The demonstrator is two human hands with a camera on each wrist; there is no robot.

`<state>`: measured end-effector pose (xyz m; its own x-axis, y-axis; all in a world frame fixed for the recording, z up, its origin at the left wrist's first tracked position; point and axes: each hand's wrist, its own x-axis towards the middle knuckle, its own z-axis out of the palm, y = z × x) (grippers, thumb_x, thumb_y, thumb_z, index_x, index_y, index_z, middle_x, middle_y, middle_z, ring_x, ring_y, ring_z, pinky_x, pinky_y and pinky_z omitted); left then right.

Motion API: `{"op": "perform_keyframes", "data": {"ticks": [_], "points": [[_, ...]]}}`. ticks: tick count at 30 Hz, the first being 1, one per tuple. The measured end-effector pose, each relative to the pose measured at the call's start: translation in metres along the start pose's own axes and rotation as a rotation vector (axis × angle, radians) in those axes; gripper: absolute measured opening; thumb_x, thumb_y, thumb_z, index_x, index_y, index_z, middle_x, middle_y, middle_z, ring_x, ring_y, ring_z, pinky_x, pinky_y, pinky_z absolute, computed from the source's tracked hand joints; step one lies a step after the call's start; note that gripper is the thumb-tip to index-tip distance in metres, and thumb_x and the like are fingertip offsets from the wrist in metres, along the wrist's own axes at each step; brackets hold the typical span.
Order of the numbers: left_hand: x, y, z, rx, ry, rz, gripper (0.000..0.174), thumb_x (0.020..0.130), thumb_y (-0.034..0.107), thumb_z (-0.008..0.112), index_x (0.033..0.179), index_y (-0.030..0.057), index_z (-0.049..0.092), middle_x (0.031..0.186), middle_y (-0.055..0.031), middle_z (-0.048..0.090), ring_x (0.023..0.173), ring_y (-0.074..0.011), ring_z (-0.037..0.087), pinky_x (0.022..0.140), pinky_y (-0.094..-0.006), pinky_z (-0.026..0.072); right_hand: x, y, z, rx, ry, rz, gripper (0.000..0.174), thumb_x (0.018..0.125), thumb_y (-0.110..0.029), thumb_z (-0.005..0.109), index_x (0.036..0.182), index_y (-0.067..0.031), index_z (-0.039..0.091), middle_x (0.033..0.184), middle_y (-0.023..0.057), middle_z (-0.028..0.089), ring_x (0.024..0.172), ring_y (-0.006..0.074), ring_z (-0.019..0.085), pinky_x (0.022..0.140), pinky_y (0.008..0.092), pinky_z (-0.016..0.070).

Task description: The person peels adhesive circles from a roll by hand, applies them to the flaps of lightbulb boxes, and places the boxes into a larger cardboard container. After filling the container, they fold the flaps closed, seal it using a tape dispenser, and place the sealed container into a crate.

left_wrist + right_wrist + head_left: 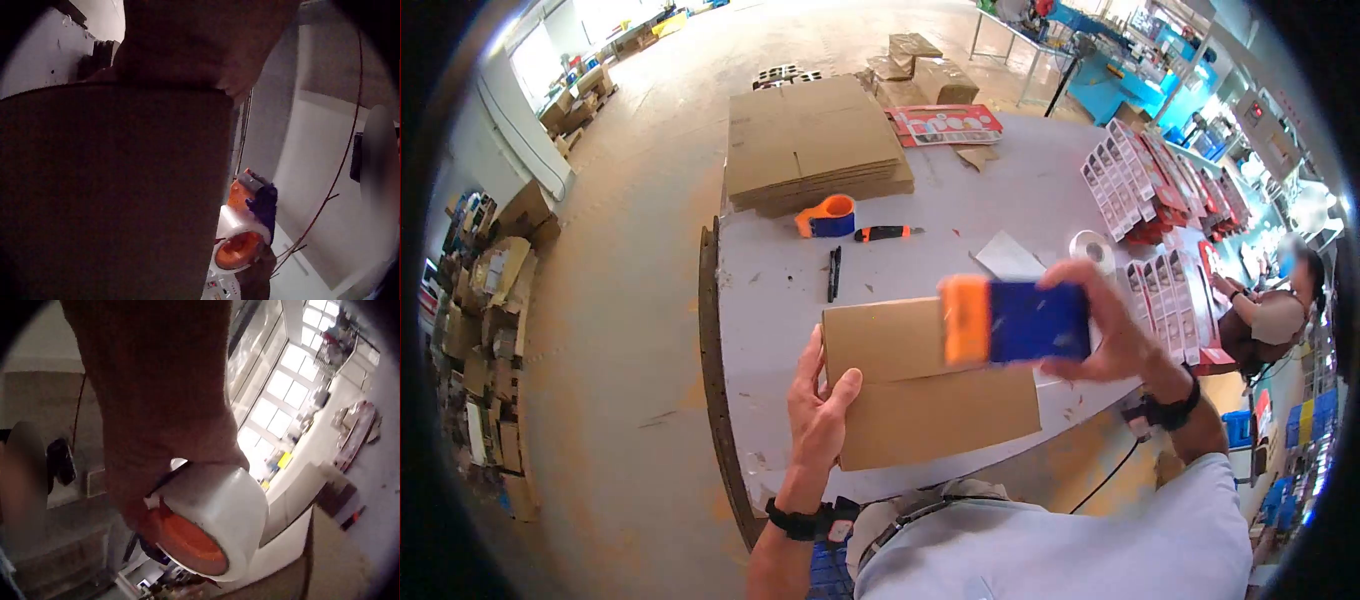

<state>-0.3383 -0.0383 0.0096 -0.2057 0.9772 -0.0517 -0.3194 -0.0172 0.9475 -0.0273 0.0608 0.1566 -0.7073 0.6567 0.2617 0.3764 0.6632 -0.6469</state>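
A closed cardboard box lies at the table's near edge, its top flaps meeting along a seam. My left hand holds the box's left side, thumb on the top; the box fills much of the left wrist view. My right hand grips a blue and orange tape dispenser over the box's upper right part. In the right wrist view the dispenser's clear tape roll with an orange core shows below my right hand. Whether tape touches the box I cannot tell.
Beyond the box lie a second tape dispenser, a cutter, a black marker and a tape roll. Flat cardboard is stacked at the back left. Printed cartons stand right; a person sits beyond.
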Motion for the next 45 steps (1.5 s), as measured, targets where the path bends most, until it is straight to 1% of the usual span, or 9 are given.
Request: {"op": "perform_keyframes", "data": {"ticks": [10,24,27,31,34,37,40,43,45], "points": [[0.0,-0.004,-0.004,0.097,-0.019,0.1,0.068,0.093,-0.001,0.06,0.153,-0.0021,0.03,0.149,-0.0162,0.043,0.124,-0.0221,0.056,0.099,-0.0319,0.0515,0.048,-0.03,0.055,0.015,-0.208,-0.146,0.07,0.066,-0.013,0.085,0.13,-0.0103,0.056,0.109,0.0136,0.063,0.093,0.0303,0.065,0.08,0.0381,0.0543],[0.015,-0.005,-0.015,0.155,-0.125,0.01,0.071,0.092,0.008,0.065,0.154,0.0014,0.03,0.15,-0.017,0.042,0.131,-0.0272,0.05,0.105,-0.039,0.0471,0.034,-0.006,0.056,-0.079,-0.131,-0.224,0.07,0.07,-0.015,0.087,0.132,-0.0074,0.053,0.097,0.013,0.061,0.082,0.0275,0.063,0.07,0.0377,0.0531],[0.011,0.004,-0.01,1.004,0.063,0.449,0.064,0.093,0.015,0.066,0.15,0.003,0.039,0.146,-0.0185,0.049,0.128,-0.032,0.054,0.107,-0.0416,0.0447,0.03,-0.002,0.058,-0.07,-0.106,-0.234,0.07,0.07,-0.014,0.086,0.131,-0.0066,0.052,0.097,0.0133,0.062,0.081,0.0275,0.062,0.07,0.0377,0.0525],[-0.002,0.038,0.002,0.881,0.18,0.573,0.037,0.09,0.015,0.069,0.124,0.0032,0.064,0.13,-0.0136,0.061,0.122,-0.0299,0.056,0.106,-0.0402,0.0441,0.025,0.007,0.055,-0.047,-0.1,-0.24,0.071,0.071,-0.014,0.085,0.132,-0.0059,0.051,0.099,0.0144,0.062,0.083,0.0276,0.063,0.071,0.0373,0.0526],[-0.011,0.049,0.005,0.843,0.139,0.504,0.03,0.085,0.011,0.072,0.114,0.0043,0.069,0.119,-0.0123,0.066,0.112,-0.0307,0.059,0.1,-0.0435,0.0454,0.023,0.011,0.054,-0.039,-0.098,-0.242,0.071,0.07,-0.014,0.085,0.132,-0.005,0.051,0.1,0.0146,0.062,0.084,0.0276,0.063,0.072,0.0374,0.0527],[-0.024,0.048,0.001,1.146,-0.024,0.684,0.024,0.086,0.013,0.071,0.108,0.0041,0.07,0.114,-0.0113,0.067,0.109,-0.0268,0.062,0.098,-0.0422,0.0471,0.02,0.013,0.053,-0.007,-0.087,-0.228,0.071,0.07,-0.014,0.084,0.132,-0.0047,0.051,0.101,0.0147,0.062,0.084,0.0279,0.063,0.073,0.0379,0.0528],[-0.05,0.034,0.017,1.163,-0.402,0.733,0.032,0.083,0.015,0.073,0.114,0.0071,0.069,0.122,-0.0128,0.066,0.117,-0.0271,0.061,0.104,-0.0466,0.0444,0.017,0.018,0.054,0.02,-0.068,-0.223,0.072,0.07,-0.014,0.085,0.132,-0.0048,0.051,0.101,0.0148,0.062,0.085,0.0284,0.063,0.074,0.0386,0.0529],[-0.064,0.023,0.05,1.259,-0.487,0.885,0.046,0.081,0.022,0.075,0.123,0.0075,0.066,0.132,-0.014,0.062,0.127,-0.0286,0.057,0.11,-0.0512,0.0397,0.014,0.021,0.054,0.045,-0.056,-0.217,0.073,0.069,-0.015,0.086,0.132,-0.0046,0.051,0.102,0.0153,0.063,0.087,0.0289,0.064,0.075,0.0392,0.053],[-0.066,0.021,0.055,1.318,-0.57,0.807,0.053,0.082,0.026,0.075,0.128,0.0043,0.062,0.136,-0.0143,0.059,0.132,-0.0294,0.053,0.113,-0.0507,0.0368,0.013,0.022,0.054,0.051,-0.043,-0.223,0.073,0.069,-0.016,0.086,0.132,-0.0044,0.051,0.104,0.0158,0.063,0.088,0.0294,0.064,0.075,0.0395,0.053]]}}
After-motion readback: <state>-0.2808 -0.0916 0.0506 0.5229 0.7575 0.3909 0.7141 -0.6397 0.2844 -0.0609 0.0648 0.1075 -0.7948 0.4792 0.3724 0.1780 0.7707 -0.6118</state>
